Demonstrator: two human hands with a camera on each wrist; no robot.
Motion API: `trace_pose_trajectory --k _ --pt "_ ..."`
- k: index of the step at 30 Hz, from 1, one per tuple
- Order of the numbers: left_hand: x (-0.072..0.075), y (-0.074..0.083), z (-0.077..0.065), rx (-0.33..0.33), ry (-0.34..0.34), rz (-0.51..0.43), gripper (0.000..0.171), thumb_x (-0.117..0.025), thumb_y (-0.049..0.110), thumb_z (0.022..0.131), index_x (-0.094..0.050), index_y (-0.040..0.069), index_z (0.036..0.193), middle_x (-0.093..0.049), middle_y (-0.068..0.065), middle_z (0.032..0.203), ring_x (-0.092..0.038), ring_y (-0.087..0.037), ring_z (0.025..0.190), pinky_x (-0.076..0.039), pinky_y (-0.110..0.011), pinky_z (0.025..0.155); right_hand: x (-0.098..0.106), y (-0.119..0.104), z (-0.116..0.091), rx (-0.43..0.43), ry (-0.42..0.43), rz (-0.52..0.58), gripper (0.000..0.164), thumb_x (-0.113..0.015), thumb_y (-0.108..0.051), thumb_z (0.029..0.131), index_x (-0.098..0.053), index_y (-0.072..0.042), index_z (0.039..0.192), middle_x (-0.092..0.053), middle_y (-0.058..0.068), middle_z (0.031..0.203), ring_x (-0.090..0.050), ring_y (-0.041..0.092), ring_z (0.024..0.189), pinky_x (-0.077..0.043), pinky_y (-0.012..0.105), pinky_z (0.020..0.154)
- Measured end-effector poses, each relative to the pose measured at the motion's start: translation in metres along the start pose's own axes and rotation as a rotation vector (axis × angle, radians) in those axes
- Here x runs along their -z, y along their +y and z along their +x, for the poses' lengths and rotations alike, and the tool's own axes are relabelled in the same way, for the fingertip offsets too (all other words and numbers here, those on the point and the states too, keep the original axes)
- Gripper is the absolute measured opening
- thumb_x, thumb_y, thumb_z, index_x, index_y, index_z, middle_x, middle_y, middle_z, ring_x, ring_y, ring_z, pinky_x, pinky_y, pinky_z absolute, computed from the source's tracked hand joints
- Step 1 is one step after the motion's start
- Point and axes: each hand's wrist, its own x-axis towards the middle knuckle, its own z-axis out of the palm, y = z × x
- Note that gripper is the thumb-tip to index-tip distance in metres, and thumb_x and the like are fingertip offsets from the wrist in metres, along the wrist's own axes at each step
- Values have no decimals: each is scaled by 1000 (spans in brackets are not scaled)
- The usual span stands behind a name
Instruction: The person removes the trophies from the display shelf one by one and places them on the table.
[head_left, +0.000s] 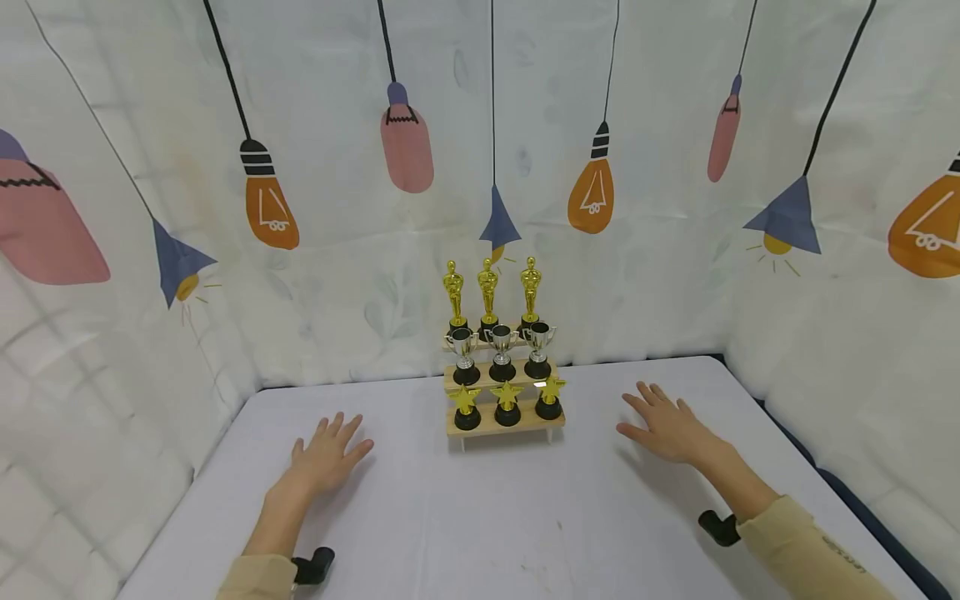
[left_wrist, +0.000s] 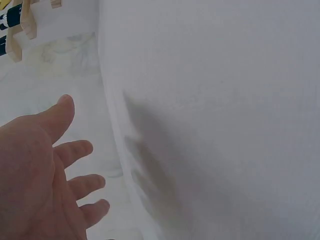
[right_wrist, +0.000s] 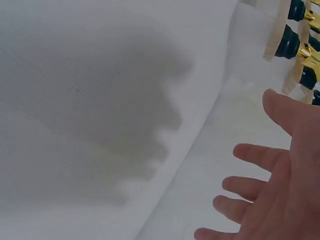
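Toward the back of the table, a three-step wooden stand (head_left: 495,427) carries small trophies in rows. Gold figure statuettes (head_left: 487,292) fill the top step, silver two-handled cups (head_left: 502,342) the middle one, and gold star trophies (head_left: 507,396) on black bases the lowest. My left hand (head_left: 324,458) hovers left of the stand with its fingers spread, holding nothing. On the other side my right hand (head_left: 667,425) is held the same way, palm down and apart from the stand. Shadows of both hands fall on the cloth in the wrist views.
A white cloth covers the table (head_left: 450,533), whose back edge meets a pale curtain (head_left: 337,317) printed with lamps and bulbs. Black wrist mounts (head_left: 313,566) stick out beside both cuffs. Faint marks show on the cloth near the front.
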Motion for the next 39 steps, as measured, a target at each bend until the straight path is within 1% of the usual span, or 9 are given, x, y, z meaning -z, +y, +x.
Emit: trace_pose_trajectory --k 5,8,12,19,26,30,32,35,39 --pt "-2 6 1 -12 18 -16 69 -47 49 107 -41 -1 154 -26 -38 156 -17 -61 143 -12 -85 105 0 -5 1 22 31 48 57 -64 -35 102 -54 5 142 -40 36 150 -37 55 138 -37 70 105" --pt "-4 10 2 -31 33 -31 68 -48 49 107 -44 -1 152 -31 -38 155 -20 -61 142 -14 -85 104 -3 -7 4 30 61 78 50 -65 -30 102 -58 5 137 -50 32 144 -47 50 133 -42 64 105" --pt "-6 17 4 -67 66 -40 63 -51 46 107 -47 0 151 -36 -36 152 -27 -58 141 -20 -84 104 -7 -10 6 59 128 149 40 -66 -24 102 -62 4 130 -60 24 135 -53 45 127 -44 61 104" --pt "-11 29 9 -140 127 -59 53 -59 35 105 -54 1 145 -47 -33 145 -43 -55 133 -35 -80 97 -9 -16 9 119 238 275 28 -68 -19 101 -68 0 122 -68 15 122 -63 38 112 -55 53 90" --pt "-15 34 15 -147 163 -124 47 -62 30 104 -57 3 143 -52 -26 143 -47 -49 132 -36 -78 98 -8 -24 11 56 257 417 21 -68 -18 102 -70 -5 118 -71 4 112 -66 26 105 -58 42 86" --pt "-16 39 18 -160 193 -196 44 -62 28 104 -58 3 140 -55 -22 140 -49 -46 131 -38 -72 102 -8 -28 13 64 258 492 18 -67 -18 102 -70 -7 116 -71 5 110 -66 24 104 -58 40 86" --pt "-17 42 21 -178 215 -235 42 -64 26 104 -59 3 139 -57 -21 138 -50 -44 130 -40 -67 104 -8 -31 15 83 260 515 18 -67 -17 102 -69 -7 117 -71 6 111 -66 24 104 -58 39 85" --pt "-19 46 25 -206 241 -280 39 -66 23 103 -61 3 136 -59 -20 134 -54 -42 126 -45 -61 103 -8 -36 18 95 267 530 18 -68 -16 102 -69 -7 118 -70 7 112 -66 23 104 -58 37 84" --pt "-22 52 31 -223 245 -328 35 -68 21 101 -64 4 132 -63 -16 130 -58 -39 120 -49 -57 99 -9 -42 22 96 266 534 19 -68 -16 101 -68 -8 118 -70 7 113 -66 22 104 -58 35 84"
